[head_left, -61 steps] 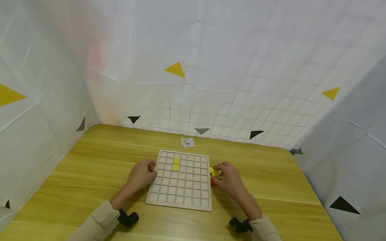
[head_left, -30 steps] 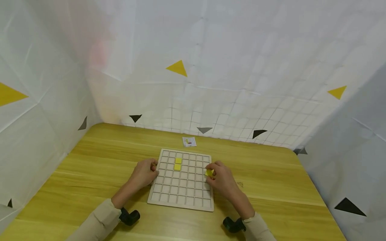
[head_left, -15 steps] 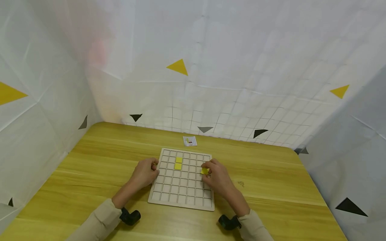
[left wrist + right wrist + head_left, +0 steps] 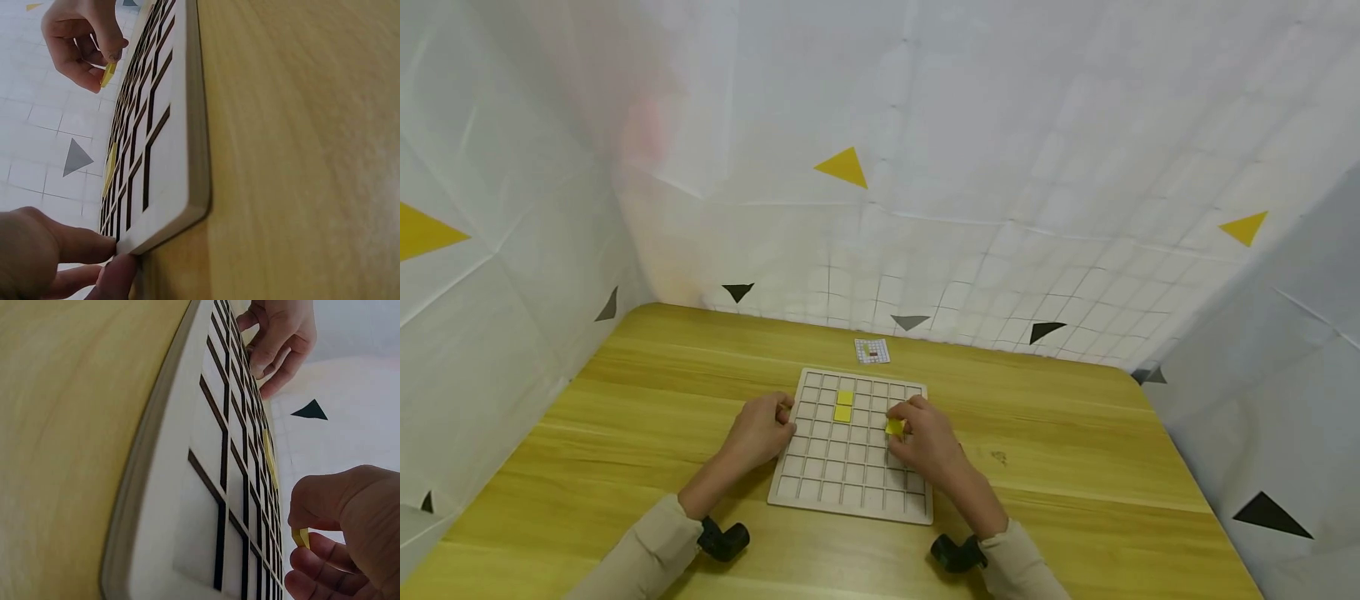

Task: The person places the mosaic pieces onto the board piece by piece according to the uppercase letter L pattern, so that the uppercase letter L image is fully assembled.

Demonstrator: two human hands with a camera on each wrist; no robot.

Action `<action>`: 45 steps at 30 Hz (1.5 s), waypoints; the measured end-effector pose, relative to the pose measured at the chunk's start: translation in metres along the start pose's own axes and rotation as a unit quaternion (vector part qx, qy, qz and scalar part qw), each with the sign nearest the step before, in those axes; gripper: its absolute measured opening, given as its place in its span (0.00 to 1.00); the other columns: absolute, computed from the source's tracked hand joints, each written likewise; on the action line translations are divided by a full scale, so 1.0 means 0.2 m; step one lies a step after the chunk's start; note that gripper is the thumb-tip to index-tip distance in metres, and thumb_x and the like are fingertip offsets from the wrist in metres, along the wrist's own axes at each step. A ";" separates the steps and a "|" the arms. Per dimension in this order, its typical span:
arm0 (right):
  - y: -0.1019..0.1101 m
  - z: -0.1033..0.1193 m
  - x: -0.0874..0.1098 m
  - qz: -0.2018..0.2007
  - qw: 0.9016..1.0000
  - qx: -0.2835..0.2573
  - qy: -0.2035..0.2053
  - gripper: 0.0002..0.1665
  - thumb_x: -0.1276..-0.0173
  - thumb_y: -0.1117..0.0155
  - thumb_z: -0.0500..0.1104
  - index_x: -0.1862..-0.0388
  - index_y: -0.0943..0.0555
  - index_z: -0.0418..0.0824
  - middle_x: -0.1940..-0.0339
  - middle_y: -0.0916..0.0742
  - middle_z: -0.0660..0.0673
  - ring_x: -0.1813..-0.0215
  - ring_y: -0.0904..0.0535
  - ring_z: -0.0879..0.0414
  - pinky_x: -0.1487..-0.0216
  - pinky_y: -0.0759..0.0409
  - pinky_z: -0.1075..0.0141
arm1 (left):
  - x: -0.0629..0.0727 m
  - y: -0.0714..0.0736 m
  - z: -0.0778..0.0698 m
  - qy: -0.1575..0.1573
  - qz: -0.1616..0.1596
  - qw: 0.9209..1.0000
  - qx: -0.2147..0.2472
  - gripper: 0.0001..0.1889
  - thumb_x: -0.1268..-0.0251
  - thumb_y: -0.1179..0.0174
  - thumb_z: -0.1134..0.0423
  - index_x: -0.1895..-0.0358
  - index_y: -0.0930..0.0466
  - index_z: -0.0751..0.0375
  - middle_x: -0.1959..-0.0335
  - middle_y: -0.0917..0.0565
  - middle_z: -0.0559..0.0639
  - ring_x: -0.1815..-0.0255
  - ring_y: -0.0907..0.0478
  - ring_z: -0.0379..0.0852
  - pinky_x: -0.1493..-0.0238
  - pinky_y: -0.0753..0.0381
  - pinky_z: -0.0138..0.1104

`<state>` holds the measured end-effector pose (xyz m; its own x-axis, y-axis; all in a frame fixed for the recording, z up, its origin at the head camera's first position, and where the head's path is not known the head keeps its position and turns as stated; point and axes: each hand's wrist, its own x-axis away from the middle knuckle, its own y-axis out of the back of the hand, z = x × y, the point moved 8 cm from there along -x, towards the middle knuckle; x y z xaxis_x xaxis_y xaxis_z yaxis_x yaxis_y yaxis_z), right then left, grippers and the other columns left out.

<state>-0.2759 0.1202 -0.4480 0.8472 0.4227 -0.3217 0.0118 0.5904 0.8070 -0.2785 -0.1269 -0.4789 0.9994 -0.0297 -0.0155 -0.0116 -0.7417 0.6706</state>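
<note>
A pale wooden board (image 4: 852,476) with a grid of square recesses lies on the table. Two yellow square tiles (image 4: 843,413) sit one behind the other in its upper left part. At the board's left edge my left hand (image 4: 756,432) holds it with thumb and fingertips, near a corner in the left wrist view. Over the right columns, my right hand (image 4: 931,439) pinches another yellow tile (image 4: 894,427) between thumb and fingers. Both wrist views show this yellow piece (image 4: 301,537) raised above the board's surface.
Behind the board lies a small card (image 4: 872,351) printed with a grid and coloured squares. The wooden table (image 4: 1075,467) ends at white sheeting (image 4: 925,167) at the back and sides. A black wrist mount (image 4: 724,540) hangs from each forearm.
My right hand has carried the yellow tile leftward from beside the board to over its right columns. A red piece seen beside the board earlier is out of sight. The left hand stays put.
</note>
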 end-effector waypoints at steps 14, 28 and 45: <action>-0.05 0.05 -0.02 0.027 1.000 -0.002 -0.011 0.16 0.43 0.30 0.33 0.54 0.15 0.38 0.60 0.20 0.47 0.64 0.22 0.55 0.65 0.23 0.67 | 0.00 0.00 0.00 -0.002 -0.003 1.000 0.000 0.17 0.40 0.35 0.71 0.47 0.20 0.69 0.69 0.21 0.50 0.71 0.27 0.45 0.70 0.28 0.37; -0.09 0.12 -0.05 0.042 0.999 -0.022 -0.012 0.17 0.43 0.33 0.34 0.52 0.14 0.39 0.57 0.19 0.48 0.62 0.21 0.54 0.63 0.22 0.67 | -0.01 0.00 0.01 0.010 0.001 1.000 0.015 0.17 0.40 0.35 0.72 0.47 0.20 0.69 0.70 0.22 0.50 0.75 0.27 0.44 0.76 0.29 0.35; -0.15 0.17 -0.07 0.044 0.999 -0.028 0.007 0.17 0.42 0.31 0.35 0.52 0.15 0.41 0.59 0.20 0.50 0.63 0.22 0.57 0.64 0.22 0.68 | -0.01 0.00 0.03 0.018 0.003 0.999 0.040 0.18 0.41 0.36 0.73 0.46 0.21 0.70 0.69 0.22 0.52 0.80 0.27 0.43 0.81 0.28 0.35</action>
<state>-0.2711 0.0735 -0.4502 0.8365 0.4837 -0.2575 -0.0922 0.5875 0.8039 -0.2801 -0.1300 -0.4828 0.9998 -0.0112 0.0156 -0.0184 -0.7925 0.6095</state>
